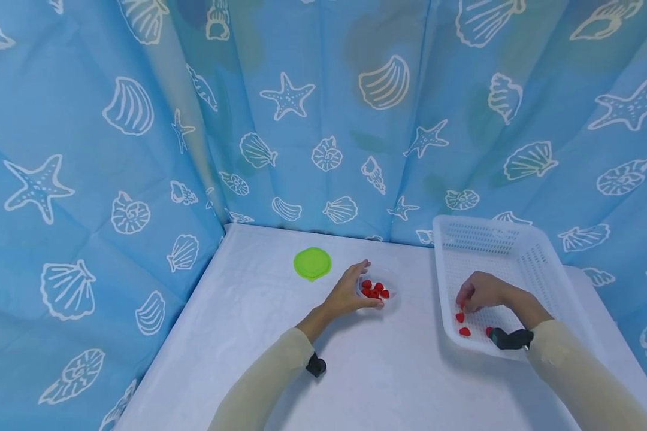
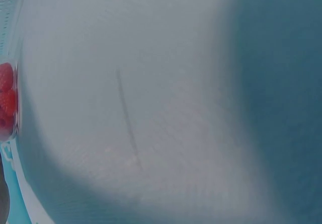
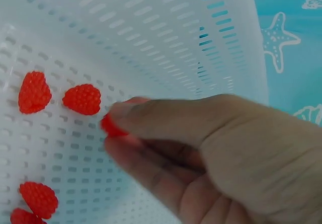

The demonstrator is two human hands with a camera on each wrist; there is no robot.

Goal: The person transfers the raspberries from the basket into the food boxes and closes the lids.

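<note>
My left hand (image 1: 347, 295) holds a small clear round container (image 1: 393, 287) on the table, thumb and fingers spread around its sides. Several red raspberries (image 1: 375, 290) lie inside it. In the left wrist view, only the container's edge with some raspberries (image 2: 7, 101) shows at the far left. My right hand (image 1: 484, 291) reaches down into a white perforated basket (image 1: 558, 278). Between its thumb and fingertips it pinches one raspberry (image 3: 113, 127), partly hidden by the fingers. More raspberries lie loose on the basket floor, among them one raspberry (image 3: 83, 99) close to the fingertips.
A bright green round lid (image 1: 313, 263) with a small tab lies on the white table (image 1: 237, 335), behind and left of the container. Blue curtains (image 1: 323, 120) with white shell and starfish prints stand along the back and left. The basket's raised walls surround my right hand.
</note>
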